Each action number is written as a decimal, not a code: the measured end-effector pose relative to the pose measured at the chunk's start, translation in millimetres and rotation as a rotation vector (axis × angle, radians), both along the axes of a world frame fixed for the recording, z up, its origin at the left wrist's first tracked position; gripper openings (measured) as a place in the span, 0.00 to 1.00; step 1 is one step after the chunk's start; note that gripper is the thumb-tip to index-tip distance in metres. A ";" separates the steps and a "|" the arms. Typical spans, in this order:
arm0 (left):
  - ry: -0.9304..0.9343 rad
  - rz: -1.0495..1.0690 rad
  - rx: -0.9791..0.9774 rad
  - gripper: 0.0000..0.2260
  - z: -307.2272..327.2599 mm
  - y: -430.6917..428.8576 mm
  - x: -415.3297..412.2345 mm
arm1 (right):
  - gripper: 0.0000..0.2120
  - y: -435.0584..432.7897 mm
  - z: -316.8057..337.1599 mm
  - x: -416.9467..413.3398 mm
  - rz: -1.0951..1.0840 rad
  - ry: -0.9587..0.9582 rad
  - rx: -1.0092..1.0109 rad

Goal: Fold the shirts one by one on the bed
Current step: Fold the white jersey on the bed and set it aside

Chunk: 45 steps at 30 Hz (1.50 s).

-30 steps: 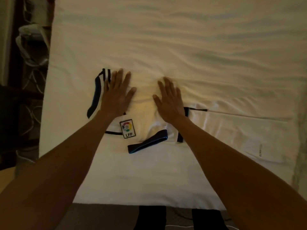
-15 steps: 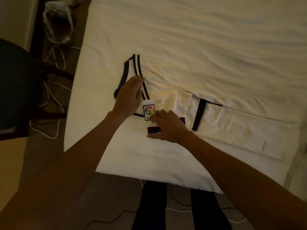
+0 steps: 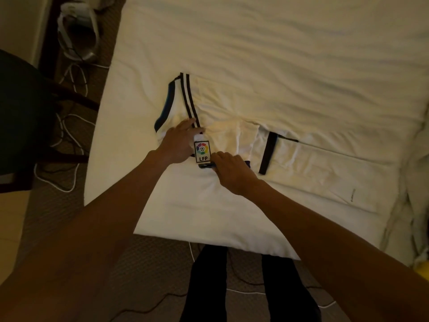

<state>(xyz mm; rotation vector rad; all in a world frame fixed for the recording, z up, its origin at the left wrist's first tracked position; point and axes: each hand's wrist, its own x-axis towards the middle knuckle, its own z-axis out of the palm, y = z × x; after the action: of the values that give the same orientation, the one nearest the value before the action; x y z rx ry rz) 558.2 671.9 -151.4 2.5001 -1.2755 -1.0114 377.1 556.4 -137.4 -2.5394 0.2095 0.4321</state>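
Observation:
A white shirt [image 3: 222, 108] with black trim and stripes lies partly folded near the corner of the bed [image 3: 290, 43]. Its sleeve carries a colourful LFP badge [image 3: 202, 151]. My left hand [image 3: 178, 142] rests on the sleeve beside the badge, fingers bent over the fabric by the stripes. My right hand [image 3: 232, 170] pinches the dark sleeve cuff [image 3: 206, 165] just below the badge. The shirt's folded body [image 3: 325, 173] stretches to the right, with a black band across it.
White sheets cover the bed. A dark chair [image 3: 25, 117] stands to the left on the carpet, with white and black cables [image 3: 69, 126] trailing on the floor. My dark trouser legs [image 3: 243, 287] stand at the bed's near edge. Rumpled bedding [image 3: 415, 194] bunches at the right.
Both hands left the flat shirt body and moved to the sleeve. The right hand took hold of the dark cuff; the left curled beside the badge. The view shifted left.

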 end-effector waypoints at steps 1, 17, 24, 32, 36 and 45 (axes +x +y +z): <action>0.017 -0.013 0.011 0.34 3.2 -0.6 4.8 | 0.09 -4.9 9.0 1.5 -0.095 -0.020 0.102; -0.163 0.213 -0.061 0.13 13.2 -75.9 56.1 | 0.14 -144.8 14.4 47.0 -1.175 -0.059 0.358; -0.217 0.374 -0.083 0.10 6.0 -100.6 54.4 | 0.15 -159.6 -14.7 22.8 -1.222 0.041 0.173; -0.337 0.293 -0.034 0.15 -9.5 -126.3 72.2 | 0.15 -166.4 -34.8 5.0 -1.213 0.077 -0.032; -0.469 0.223 -0.131 0.16 -21.7 -127.5 79.2 | 0.14 -160.7 -37.3 0.1 -1.093 -0.103 -0.258; -0.375 0.069 -0.190 0.24 -60.4 -150.8 6.3 | 0.22 -114.3 -56.5 53.0 -0.736 -0.206 -0.212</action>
<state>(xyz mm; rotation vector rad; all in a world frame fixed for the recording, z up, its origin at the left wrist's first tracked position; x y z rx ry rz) 564.5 521.1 -211.8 2.6384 -1.2932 -0.3933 430.1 442.1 -193.9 -2.4538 1.1036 -0.1470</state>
